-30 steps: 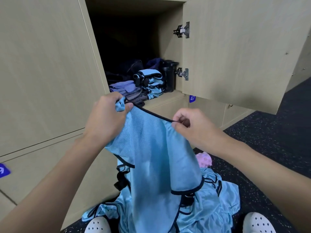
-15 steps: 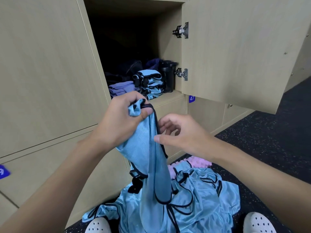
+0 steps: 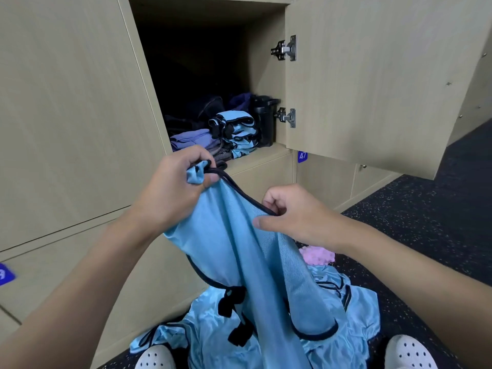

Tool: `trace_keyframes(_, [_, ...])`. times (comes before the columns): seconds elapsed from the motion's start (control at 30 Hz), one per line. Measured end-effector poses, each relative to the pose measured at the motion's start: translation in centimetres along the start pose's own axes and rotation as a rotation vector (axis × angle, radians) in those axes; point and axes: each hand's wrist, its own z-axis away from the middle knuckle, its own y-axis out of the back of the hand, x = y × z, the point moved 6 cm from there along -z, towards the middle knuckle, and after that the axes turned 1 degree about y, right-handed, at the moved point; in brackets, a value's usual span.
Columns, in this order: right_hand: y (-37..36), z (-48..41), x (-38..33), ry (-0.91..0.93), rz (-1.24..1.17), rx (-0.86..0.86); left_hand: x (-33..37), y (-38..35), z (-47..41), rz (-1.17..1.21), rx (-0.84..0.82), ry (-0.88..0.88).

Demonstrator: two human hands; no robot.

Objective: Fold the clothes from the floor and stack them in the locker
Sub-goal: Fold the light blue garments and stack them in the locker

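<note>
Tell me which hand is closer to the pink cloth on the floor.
Right. The right hand, pinching the blue garment by its trim, is just above the pink cloth in the picture; the left hand grips the garment farther left, toward the locker.

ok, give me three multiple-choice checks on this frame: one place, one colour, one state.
1. The pink cloth lies: A. on the floor; B. on a shoe; C. on a hanger.
2. Trim on the held blue garment: A. white; B. red; C. dark.
3. The locker door is: A. shut; B. open; C. off its hinges.

Key: 1 A, it lies on the speckled floor beside the blue pile. 2 C, a dark edge runs between the left hand and the right hand. 3 B, it is swung aside on both hinges, and folded stacks show inside.
</note>
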Motion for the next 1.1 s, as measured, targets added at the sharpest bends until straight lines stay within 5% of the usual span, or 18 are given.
trace_keyframes(0.27, [0.9, 0.5, -0.4, -0.036, -0.008, -0.098, -3.9, 0.6, -0.1, -0.183, 0.020, 0.213])
trace_keyframes(0.53, [0.6, 0.6, -1.6, -0.020, -0.136, -0.129, 0.6, -6.2, 2.3, 0.245, -0.543, 0.140])
trace_keyframes(0.7, [1.4, 1.1, -1.7, -0.042, -0.173, -0.155, 0.4, -6.8, 2.6, 0.334, -0.631, 0.183])
trace_keyframes(1.1, [3.7, 1.4, -1.5, -0.035, -0.152, -0.042, -3.3, -3.3, 1.1, 0.002, -0.340, 0.290])
